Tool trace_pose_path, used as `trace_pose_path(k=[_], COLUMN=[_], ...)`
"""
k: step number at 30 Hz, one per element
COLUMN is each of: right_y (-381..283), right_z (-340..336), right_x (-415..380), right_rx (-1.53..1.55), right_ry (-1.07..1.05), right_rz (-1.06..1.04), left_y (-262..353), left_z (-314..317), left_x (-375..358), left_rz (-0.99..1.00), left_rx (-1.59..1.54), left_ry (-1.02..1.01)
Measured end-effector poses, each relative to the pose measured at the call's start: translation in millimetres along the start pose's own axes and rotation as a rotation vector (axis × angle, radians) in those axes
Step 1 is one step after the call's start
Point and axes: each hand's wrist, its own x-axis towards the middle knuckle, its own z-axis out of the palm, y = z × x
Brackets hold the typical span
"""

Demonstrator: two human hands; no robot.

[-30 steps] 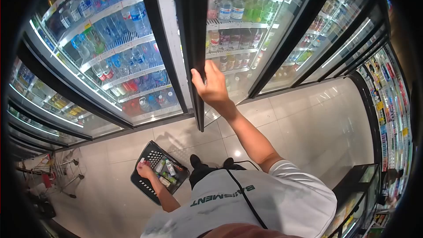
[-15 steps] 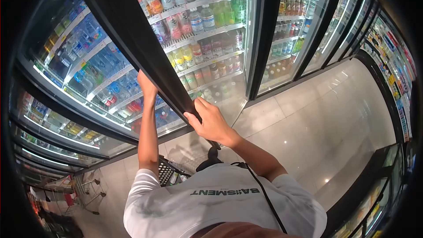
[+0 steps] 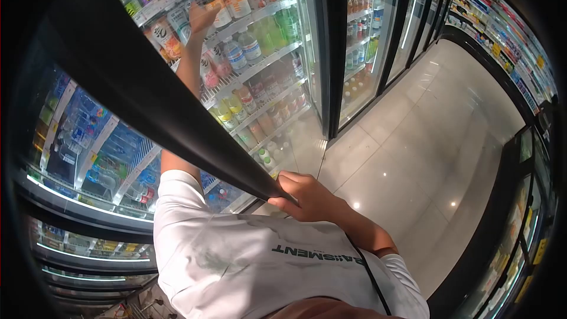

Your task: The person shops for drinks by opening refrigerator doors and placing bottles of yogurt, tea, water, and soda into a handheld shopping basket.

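Reaching up into the open cooler, the left hand (image 3: 202, 16) is laid with spread fingers against a bottle with an orange label (image 3: 220, 10) on an upper shelf; whether the fingers are closed around it cannot be told. That bottle stands in a row of upright plastic bottles, with a white-capped one bearing an orange band (image 3: 238, 1) just beside it. The wire shelf below (image 3: 260, 62) is filled with clear bottles carrying blue and white labels and with green bottles (image 3: 277, 26) further right. Lower shelves are packed with smaller bottles of yellow and brownish drink (image 3: 236, 106), too many and too blurred to be counted.

The black door frame (image 3: 147, 100) is seen running diagonally across the view, a smooth, straight bar edging the glass. Its lower end is gripped by the right hand (image 3: 310, 196), whose fingers are wrapped tightly around the edge. Through the glass of the door, bottles with blue labels (image 3: 88, 136) are seen on white racks.

A white T-shirt (image 3: 248, 260) with dark lettering is worn by the person. To the right, a glossy pale tiled floor (image 3: 413, 142) is stretched along further glass-doored coolers (image 3: 366, 41), and shelves of small packaged goods (image 3: 508, 29) are lined along the far side.
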Motion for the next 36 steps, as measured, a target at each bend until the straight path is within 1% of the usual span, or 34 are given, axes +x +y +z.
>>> trace_pose_path(k=[1,2,3,4,6,7,9,11,14,16,18,19,21,22,23,24,25,26,29,31,32,33,35,36], right_y=[-1.0,-3.5,-4.1,-0.8,-1.8,-1.4,4.0,7.3,9.7,10.3,13.0,13.7,14.2,13.9,15.5,18.9,20.0,19.3,20.7,23.9,20.3,20.7,23.6,27.2], right_z=[3.5,5.3,7.7,15.0,21.8,24.6,33.0,37.4,43.1,46.9,50.8,52.8,52.6,52.7,54.1,56.1,59.0,60.7,59.7,57.1,51.8,51.5,54.7,52.5], right_x=[4.5,9.8,15.0,18.1,28.6,33.4,40.2,45.2,52.7,56.9,59.7,60.8,62.8,63.0,63.9,65.6,65.8,65.8,67.8,69.0,71.4,72.4,71.7,70.5], right_rx=[0.002,0.005,0.008,0.020,0.046,0.060,0.048,0.050,0.064,0.060,0.068,0.073,0.047,0.037,0.039,0.040,0.047,0.047,0.043,0.036,0.021,0.039,0.082,0.094], right_ry=[0.001,-0.001,-0.006,0.055,0.082,0.093,0.095,0.093,0.091,0.101,0.123,0.133,0.116,0.102,0.123,0.146,0.168,0.175,0.173,0.145,0.084,0.121,0.201,0.168], right_rz=[0.021,0.040,0.058,0.012,0.007,0.003,-0.001,-0.003,-0.003,-0.001,-0.018,-0.026,-0.019,-0.016,-0.035,-0.056,-0.072,-0.072,-0.083,-0.099,-0.063,-0.091,-0.141,-0.147], left_y=[18.2,8.1,-13.8,-50.7,-139.7,-164.6,-161.8,-123.7,-90.7,-92.9,-87.6,-82.0,-71.2,-64.5,-34.8,-6.9,34.0,49.3,62.3,81.4,93.0,103.0,99.4,107.4], left_z=[-3.9,3.8,19.0,42.5,96.9,113.3,118.0,106.5,106.3,107.6,100.3,92.2,77.9,74.4,57.1,38.4,8.9,-9.2,-47.6,-84.9,-108.6,-133.2,-157.2,-172.8], left_x=[1.2,12.1,28.5,47.5,88.7,94.3,93.3,79.0,62.6,56.0,51.7,47.8,36.3,25.1,10.6,-0.9,-19.8,-36.5,-76.2,-121.2,-150.0,-177.7,-241.5,-277.9], left_rz=[0.067,-0.025,-0.040,-0.049,-0.085,-0.108,-0.228,-0.304,-0.316,-0.307,-0.194,-0.088,0.048,0.076,0.107,0.111,0.110,0.107,0.036,0.064,0.009,-0.046,-0.249,-0.299], left_rx=[-0.030,-0.023,-0.008,0.035,0.151,0.205,0.326,0.464,0.703,0.520,0.285,0.143,0.005,0.011,0.016,-0.034,-0.081,-0.126,-0.444,-0.648,-0.524,-0.400,-0.729,-0.482], left_ry=[-0.060,-0.072,-0.062,-0.037,0.045,0.069,0.066,0.059,0.385,0.368,0.314,0.265,0.254,0.292,0.334,0.309,0.280,0.250,0.295,0.309,0.245,0.184,0.298,0.308])
